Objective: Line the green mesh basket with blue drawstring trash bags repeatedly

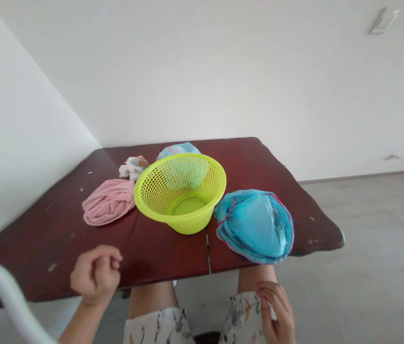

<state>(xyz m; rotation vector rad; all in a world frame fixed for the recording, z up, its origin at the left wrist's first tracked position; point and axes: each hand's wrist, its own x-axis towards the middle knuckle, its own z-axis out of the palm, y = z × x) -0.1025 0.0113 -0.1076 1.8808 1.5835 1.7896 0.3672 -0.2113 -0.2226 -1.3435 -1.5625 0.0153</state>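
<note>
My left hand (96,273) is curled into a loose fist above the table's front left edge, with nothing visible in it. Low at the right, my right hand (278,311) is by my thigh, its fingers bent together and showing nothing between them. A yellow-green plastic basket (187,227) with perforated sides stands upright mid-table, and its inside looks bare. To its right lies a crumpled translucent blue plastic bag (257,224) with a red drawstring, close to the front edge. Left of the basket is a folded pink cloth (109,203). Neither hand touches these things.
Behind the basket sit a white crumpled bundle with orange print (133,167) and a light blue bag (178,149), partly hidden. The dark red wooden table (166,255) has seams and wavy edges. A white curved tube (6,291) crosses the lower left. White walls stand behind and left.
</note>
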